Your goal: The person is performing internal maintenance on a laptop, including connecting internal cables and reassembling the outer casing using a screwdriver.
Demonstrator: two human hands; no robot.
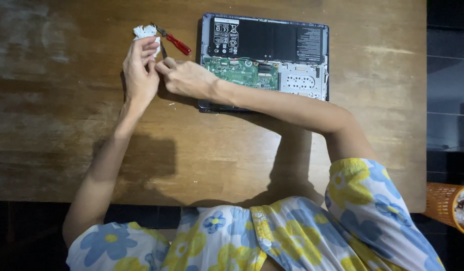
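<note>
Together our two hands meet near the far left part of the wooden table (pixel 66 125), just left of the opened laptop (pixel 264 55). Our left hand (pixel 140 70) is raised with its fingers curled around a small wad of white tissue (pixel 145 33), which sticks out above the fingertips. Our right hand (pixel 184 78) reaches across from the right, its forearm passing over the near edge of the laptop, and its fingers are pinched on a thin dark tool (pixel 163 50) whose tip points up toward the tissue; what kind of tool it is we cannot quite tell, since most of it is hidden between the hands.

Just beyond the hands lies a red-handled screwdriver (pixel 174 42), slanted, with its metal end touching or nearly touching the tissue. The laptop sits with its bottom cover off, showing a black battery (pixel 272 40) along the far side and a green circuit board (pixel 242 73) nearer to us. Off the right end of the table stands an orange basket (pixel 442 206).
</note>
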